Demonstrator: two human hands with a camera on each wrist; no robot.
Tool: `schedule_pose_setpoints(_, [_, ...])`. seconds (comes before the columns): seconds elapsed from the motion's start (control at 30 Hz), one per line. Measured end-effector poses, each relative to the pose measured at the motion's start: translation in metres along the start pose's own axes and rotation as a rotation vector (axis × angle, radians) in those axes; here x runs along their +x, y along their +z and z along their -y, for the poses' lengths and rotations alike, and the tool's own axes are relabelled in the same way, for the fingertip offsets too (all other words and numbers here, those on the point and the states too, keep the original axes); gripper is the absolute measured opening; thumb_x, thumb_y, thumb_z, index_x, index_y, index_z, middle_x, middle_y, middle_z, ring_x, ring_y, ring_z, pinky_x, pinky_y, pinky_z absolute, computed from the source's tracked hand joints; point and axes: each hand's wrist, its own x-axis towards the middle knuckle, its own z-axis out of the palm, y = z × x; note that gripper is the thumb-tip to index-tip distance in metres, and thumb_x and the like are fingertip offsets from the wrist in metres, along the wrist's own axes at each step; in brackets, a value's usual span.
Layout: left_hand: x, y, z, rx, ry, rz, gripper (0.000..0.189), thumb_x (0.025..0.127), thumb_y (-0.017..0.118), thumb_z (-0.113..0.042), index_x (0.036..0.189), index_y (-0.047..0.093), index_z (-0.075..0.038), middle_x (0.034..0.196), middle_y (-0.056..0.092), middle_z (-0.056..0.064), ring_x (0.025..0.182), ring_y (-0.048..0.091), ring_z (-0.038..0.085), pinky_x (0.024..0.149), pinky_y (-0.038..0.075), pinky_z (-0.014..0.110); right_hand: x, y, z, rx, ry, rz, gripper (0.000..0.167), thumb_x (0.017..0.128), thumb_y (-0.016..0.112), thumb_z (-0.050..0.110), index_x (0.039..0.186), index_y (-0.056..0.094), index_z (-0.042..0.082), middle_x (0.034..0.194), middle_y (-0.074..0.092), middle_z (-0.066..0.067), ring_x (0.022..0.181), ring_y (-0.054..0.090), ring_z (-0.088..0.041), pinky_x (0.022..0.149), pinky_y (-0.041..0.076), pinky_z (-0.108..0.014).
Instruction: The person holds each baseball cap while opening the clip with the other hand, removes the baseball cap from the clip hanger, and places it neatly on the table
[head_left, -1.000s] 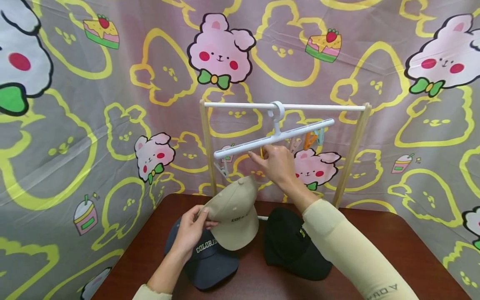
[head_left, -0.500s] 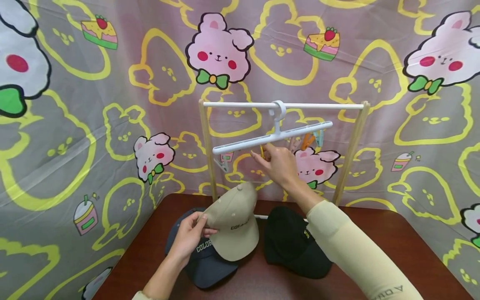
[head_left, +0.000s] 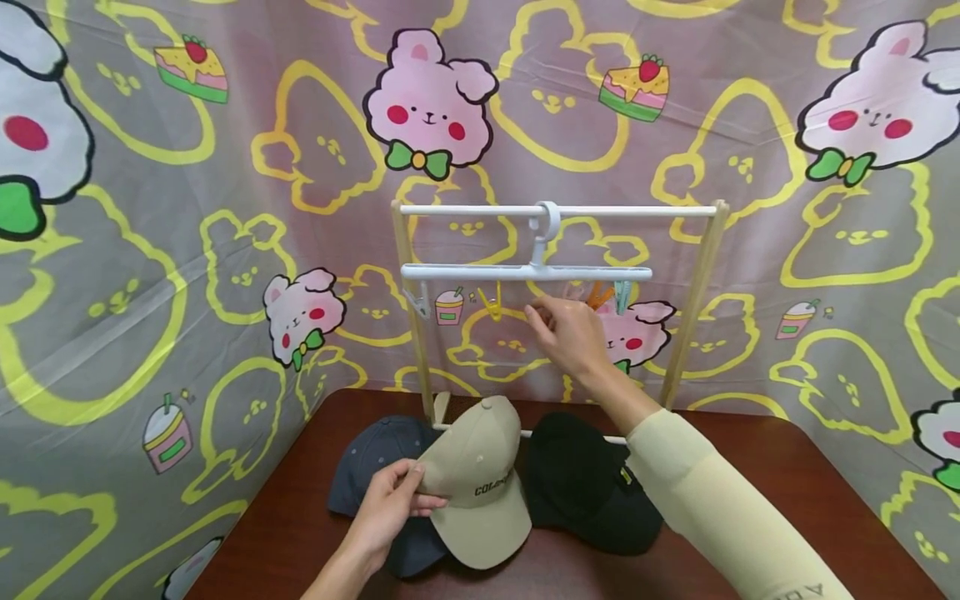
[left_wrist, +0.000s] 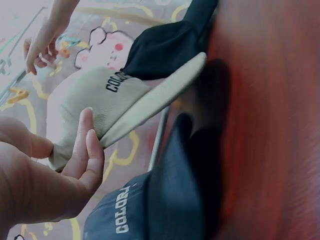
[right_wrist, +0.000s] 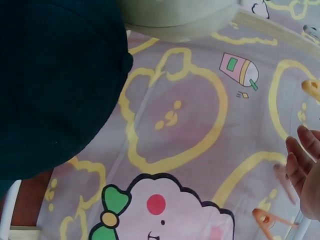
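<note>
My left hand pinches the edge of a beige baseball cap, thumb on one side and fingers on the other. The left wrist view shows the cap held over a navy cap, its brim tilted. Just below a white clip hanger is my right hand, fingers loosely bent with nothing between them. To its left hangs a yellow clip, apart from the fingers. A pink clip hangs behind the hand, with orange and light blue clips at the right.
The hanger hooks over the white bar of a wood-posted rack. A grey clip hangs at its left end. A black cap lies on the red-brown table, right of the beige one. Patterned cloth surrounds the table.
My right hand has let go of the yellow clip, and the hanger has swung from tilted to level. My left hand has lowered the beige cap towards the table and slightly right.
</note>
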Motion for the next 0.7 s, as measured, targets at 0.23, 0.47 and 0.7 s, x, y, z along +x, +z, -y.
schedule_pose_setpoints(0.23, [-0.009,0.006,0.019,-0.023,-0.063,0.102,0.034,0.112,0.038,-0.018,0.126,0.054,0.009,0.106,0.071,0.015,0.087,0.076,0.024,0.079,0.062,0.038,-0.020,-0.014,-0.008,0.007,0.006,-0.027,0.016,0.099,0.067,0.021,0.096,0.077,0.009,0.074,0.071,0.001,0.063,0.063,-0.014,0.057,0.051,-0.035])
schedule_pose_setpoints(0.47, [-0.014,0.001,0.038,0.137,-0.014,0.286,0.029,0.107,0.041,-0.001,0.128,0.051,0.017,0.099,0.071,0.017,0.079,0.076,0.030,0.069,0.062,0.037,-0.045,-0.042,-0.020,-0.003,-0.013,-0.038,0.011,0.097,0.068,0.017,0.095,0.076,0.011,0.074,0.071,0.003,0.062,0.064,-0.011,0.058,0.052,-0.034])
schedule_pose_setpoints(0.7, [-0.020,-0.014,0.021,0.371,0.022,0.329,0.031,0.101,0.057,-0.004,0.129,0.057,0.010,0.107,0.068,0.015,0.067,0.073,0.030,0.058,0.058,0.034,-0.068,-0.079,-0.034,-0.037,0.028,-0.079,0.009,0.094,0.069,0.010,0.098,0.076,0.008,0.078,0.071,-0.001,0.066,0.064,-0.014,0.059,0.053,-0.035])
